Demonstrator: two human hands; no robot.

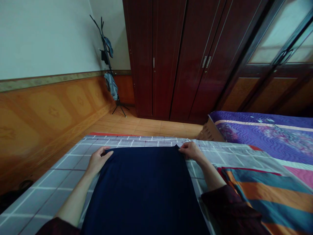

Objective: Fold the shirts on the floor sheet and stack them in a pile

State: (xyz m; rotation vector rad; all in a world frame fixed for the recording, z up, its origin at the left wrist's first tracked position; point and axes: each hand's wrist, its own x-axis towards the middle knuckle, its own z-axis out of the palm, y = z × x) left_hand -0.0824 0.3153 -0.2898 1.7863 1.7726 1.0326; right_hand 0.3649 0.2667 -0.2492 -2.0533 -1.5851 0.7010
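A dark navy cloth garment (146, 189) lies spread flat in front of me, its near end running out of view at the bottom. I cannot make out what kind of garment it is. My left hand (99, 158) pinches its far left corner between thumb and fingers. At the far right corner, my right hand (192, 150) grips the edge, and a small tip of fabric sticks up beside the fingers. Beneath the garment is a grey checked sheet (58, 182) with white and dark red lines.
To the right lies a folded striped cloth (276, 192) in teal and orange. Beyond it is a bed with a purple patterned cover (264, 127). A dark red wardrobe (168, 65) stands at the back, with a coat stand (106, 55) holding clothes in the corner.
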